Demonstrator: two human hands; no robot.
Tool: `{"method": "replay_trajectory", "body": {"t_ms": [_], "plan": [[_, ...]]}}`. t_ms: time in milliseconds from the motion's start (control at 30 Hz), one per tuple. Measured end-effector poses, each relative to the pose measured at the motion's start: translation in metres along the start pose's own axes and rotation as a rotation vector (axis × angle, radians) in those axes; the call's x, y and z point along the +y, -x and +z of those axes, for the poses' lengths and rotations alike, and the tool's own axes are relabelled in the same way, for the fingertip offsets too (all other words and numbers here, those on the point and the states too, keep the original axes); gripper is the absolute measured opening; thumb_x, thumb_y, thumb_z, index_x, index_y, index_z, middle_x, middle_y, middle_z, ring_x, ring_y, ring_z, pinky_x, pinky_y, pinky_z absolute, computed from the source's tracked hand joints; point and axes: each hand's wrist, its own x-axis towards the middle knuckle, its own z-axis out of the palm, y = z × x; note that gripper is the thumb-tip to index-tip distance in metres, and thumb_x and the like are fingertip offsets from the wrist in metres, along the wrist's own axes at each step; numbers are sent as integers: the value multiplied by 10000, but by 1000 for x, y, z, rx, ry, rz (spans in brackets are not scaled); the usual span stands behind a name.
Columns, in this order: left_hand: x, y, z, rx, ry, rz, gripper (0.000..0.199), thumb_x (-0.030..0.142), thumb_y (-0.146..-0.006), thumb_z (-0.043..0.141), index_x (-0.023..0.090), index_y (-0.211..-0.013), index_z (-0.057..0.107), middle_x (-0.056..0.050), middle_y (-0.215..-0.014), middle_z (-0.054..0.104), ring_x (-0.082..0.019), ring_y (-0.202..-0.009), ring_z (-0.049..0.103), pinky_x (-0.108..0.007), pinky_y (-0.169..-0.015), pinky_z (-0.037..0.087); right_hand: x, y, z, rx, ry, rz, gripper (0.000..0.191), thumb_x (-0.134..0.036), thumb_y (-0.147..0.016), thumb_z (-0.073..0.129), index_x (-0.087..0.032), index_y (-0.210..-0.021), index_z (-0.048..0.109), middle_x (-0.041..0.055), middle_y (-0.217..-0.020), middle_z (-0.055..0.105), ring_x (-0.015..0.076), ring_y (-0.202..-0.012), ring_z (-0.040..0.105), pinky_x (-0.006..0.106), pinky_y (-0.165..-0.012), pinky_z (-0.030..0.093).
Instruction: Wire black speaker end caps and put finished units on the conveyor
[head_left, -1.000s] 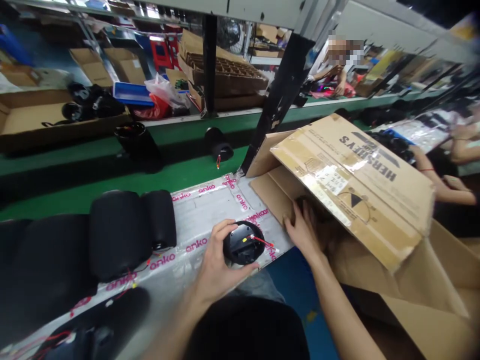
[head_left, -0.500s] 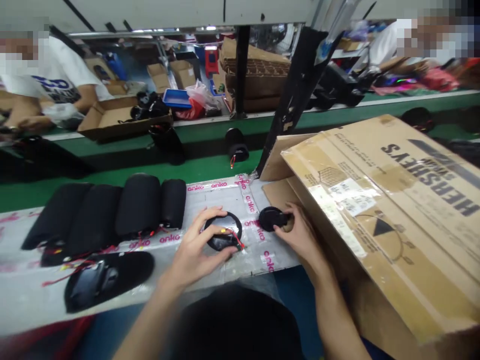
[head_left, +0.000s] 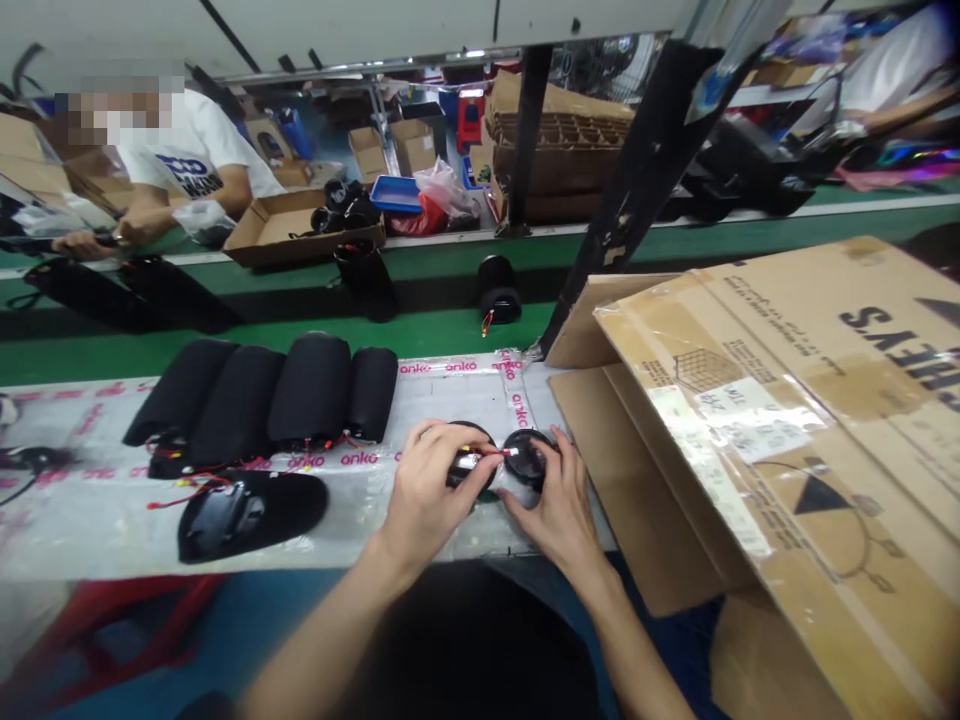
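My left hand [head_left: 431,485] is closed, thumb and forefinger pinching a thin red wire with a small white connector [head_left: 511,452] at its end. Beneath those fingers lies a black cylindrical piece with a round rim [head_left: 480,436], partly covered by the hand. My right hand [head_left: 555,495] grips a round black cap [head_left: 523,460], fingers on its far right side and thumb at its near edge. Cap and cylindrical piece are side by side, the connector's tip over the cap. What the cap looks like underneath is hidden.
Left on the wrapped bench [head_left: 420,395] stand several black fabric-covered cylinders [head_left: 309,390] with wires. A flat black piece [head_left: 251,512] lies before them. A large cardboard box [head_left: 720,400] borders the right. Beyond, a green belt [head_left: 435,310] carries a black cylinder [head_left: 499,288]; a person [head_left: 202,150] works behind.
The round cap has come left, close beside the cylindrical piece, with my right hand around it. My left fingers have closed on the wire, its connector now toward the cap. The view has shifted left.
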Motion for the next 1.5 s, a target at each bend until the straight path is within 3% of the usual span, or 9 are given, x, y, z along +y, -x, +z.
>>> {"method": "replay_trajectory", "body": {"t_ms": [167, 333, 400, 600, 800, 1067, 1300, 1400, 1500], "plan": [[-2, -6, -2, 13, 78, -166, 170, 284, -959, 815, 222, -980, 658, -10, -914, 783, -196, -889, 774, -354, -848, 572, -12, -16, -7, -39, -279, 175, 715, -413, -934, 685, -231, -1595, 487, 180, -1462, 613, 394, -1353, 591, 647, -1178, 465], [0, -15, -6, -58, 42, 17, 42, 194, -1016, 728, 220, -1028, 697, 0, -943, 810, -169, -868, 754, -377, -907, 497, -35, -30, -35, -115, -1151, 351, 663, -538, -1032, 409, -242, -1624, 463, 142, -1391, 718, 357, -1259, 716, 586, -1064, 588], [1, -17, -5, -56, 1, 75, 54, 162, -1026, 697, 216, -1027, 704, 2, -939, 814, -165, -860, 746, -389, -921, 471, -44, -31, -43, -135, -1299, 319, 648, -524, -1049, 353, -244, -1619, 483, 127, -1393, 733, 357, -1280, 715, 591, -1084, 585], [-1, -22, -2, -43, -17, 130, 69, 145, -999, 683, 208, -977, 703, 12, -831, 781, -155, -778, 708, -382, -878, 465, -52, -30, -54, -74, -1130, 120, 593, -482, -1042, 527, -322, -1613, 501, 53, -1662, 543, 338, -1548, 506, 583, -1320, 360], [-8, -24, 2, -48, 63, 123, 59, 136, -976, 693, 195, -972, 694, 3, -812, 765, -157, -750, 711, -382, -846, 483, -47, -32, -68, -132, -780, -131, 612, -411, -1002, 678, -385, -1594, 528, 13, -1687, 514, 340, -1613, 397, 581, -1355, 283], [-11, -20, -3, -59, 183, 107, 117, 123, -985, 732, 213, -1043, 684, 4, -894, 788, -168, -845, 746, -373, -860, 493, -50, -34, -71, -200, -979, 34, 614, -446, -1002, 646, -359, -1598, 527, 17, -1654, 568, 309, -1540, 521, 491, -1310, 400], [-21, -10, -20, -58, 314, -97, 341, 199, -884, 826, 230, -1101, 565, -56, -1039, 721, -239, -1029, 721, -436, -951, 553, -61, -39, -78, -120, -831, 48, 632, -538, -968, 709, -359, -1560, 579, 28, -1606, 613, 332, -1489, 568, 504, -1292, 420], [-24, -5, -28, -9, 270, -53, 248, 112, -903, 793, 229, -946, 578, -6, -890, 713, -220, -971, 730, -438, -969, 533, -64, -38, -75, -122, -842, 78, 644, -588, -972, 685, -362, -1564, 575, 32, -1580, 633, 335, -1454, 597, 513, -1274, 444], [-21, -4, -23, 37, 285, 7, 192, 102, -940, 787, 224, -971, 642, -5, -914, 771, -203, -966, 754, -420, -966, 549, -66, -35, -73, -147, -864, 72, 660, -580, -967, 694, -364, -1575, 558, 40, -1559, 647, 344, -1424, 620, 546, -1260, 459]]}}
